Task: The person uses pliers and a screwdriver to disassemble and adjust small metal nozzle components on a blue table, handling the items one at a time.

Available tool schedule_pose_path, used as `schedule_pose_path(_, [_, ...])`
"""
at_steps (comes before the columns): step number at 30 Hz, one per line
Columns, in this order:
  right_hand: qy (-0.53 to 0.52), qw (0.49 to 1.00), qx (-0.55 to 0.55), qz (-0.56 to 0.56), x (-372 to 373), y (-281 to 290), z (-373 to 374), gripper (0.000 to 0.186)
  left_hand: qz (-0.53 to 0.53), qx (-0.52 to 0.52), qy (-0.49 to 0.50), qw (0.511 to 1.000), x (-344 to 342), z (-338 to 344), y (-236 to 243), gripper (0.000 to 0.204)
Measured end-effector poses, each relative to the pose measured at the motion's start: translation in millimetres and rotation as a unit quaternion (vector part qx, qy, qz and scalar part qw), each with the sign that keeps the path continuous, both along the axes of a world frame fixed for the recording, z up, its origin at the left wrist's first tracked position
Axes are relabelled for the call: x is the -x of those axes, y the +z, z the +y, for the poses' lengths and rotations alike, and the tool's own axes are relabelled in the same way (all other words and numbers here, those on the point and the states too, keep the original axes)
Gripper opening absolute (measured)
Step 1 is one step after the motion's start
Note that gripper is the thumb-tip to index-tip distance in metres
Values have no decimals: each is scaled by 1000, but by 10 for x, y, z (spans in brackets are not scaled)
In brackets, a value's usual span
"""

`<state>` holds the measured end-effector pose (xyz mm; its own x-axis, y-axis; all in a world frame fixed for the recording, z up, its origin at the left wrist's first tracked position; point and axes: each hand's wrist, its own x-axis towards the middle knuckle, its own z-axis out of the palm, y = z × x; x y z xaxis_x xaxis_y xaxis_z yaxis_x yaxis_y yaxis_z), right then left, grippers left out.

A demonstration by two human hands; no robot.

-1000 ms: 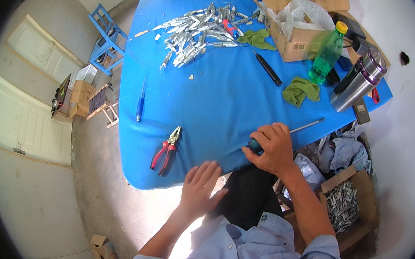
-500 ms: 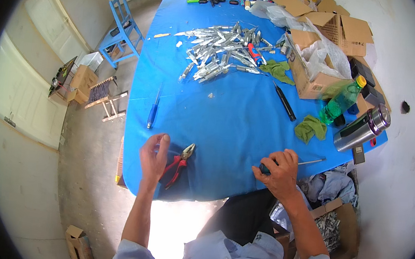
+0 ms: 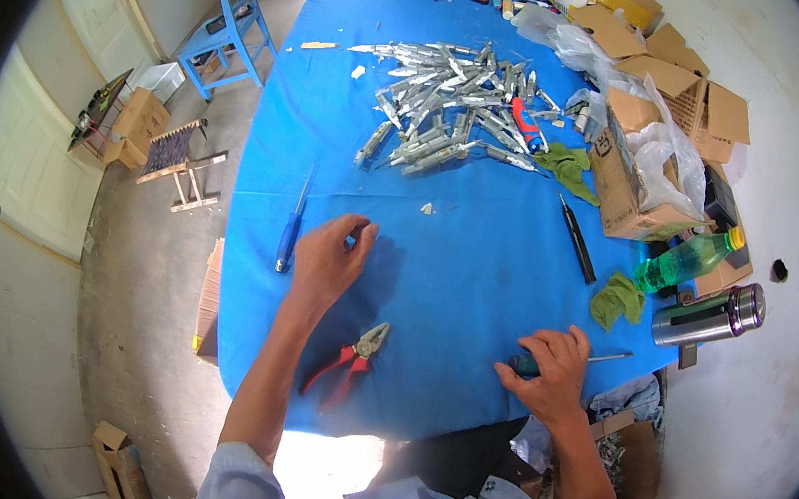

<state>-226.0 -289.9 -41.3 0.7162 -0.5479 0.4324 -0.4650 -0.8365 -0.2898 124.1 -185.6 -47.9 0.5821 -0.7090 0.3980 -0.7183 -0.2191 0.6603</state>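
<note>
My left hand (image 3: 331,257) is above the blue-covered table, fingers loosely curled and thumb near the forefinger; nothing shows in it. Beside it lies a screwdriver (image 3: 290,236) with a blue handle. Nearer to me are pliers (image 3: 360,353) with red handles, jaws pointing away, touched by neither hand. My right hand (image 3: 552,368) closes around a screwdriver (image 3: 525,365) with a dark green handle; its shaft sticks out to the right. Beyond both hands, a heap of metal-coloured, pen-like pieces (image 3: 438,147) spreads over the table, a red-and-blue tool (image 3: 525,124) at its right edge.
At the right stand a green bottle (image 3: 689,262), leaning, and a steel flask (image 3: 706,317). Green cloths (image 3: 618,301) and a black pen-shaped tool (image 3: 578,238) lie nearby. Cardboard boxes (image 3: 622,186) with plastic bags line the right edge. A blue chair (image 3: 231,31) stands at far left.
My left hand has moved away from me and to the right, past the pliers. My right hand keeps its screwdriver. The whole view has shifted slightly.
</note>
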Motion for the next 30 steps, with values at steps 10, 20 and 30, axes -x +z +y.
schedule_pose_path(10, [1,1000,-11,-25,-564,199,-116,22,25,45,-21,998,-130,-186,-234,14])
schedule_pose_path(20, [42,997,-45,-51,-1794,220,-424,12,54,39,-21,998,-178,-187,-209,14])
schedule_pose_path(30, [-8,989,-7,-145,-2551,11,-1080,26,59,33,-7,998,-190,-184,-201,13])
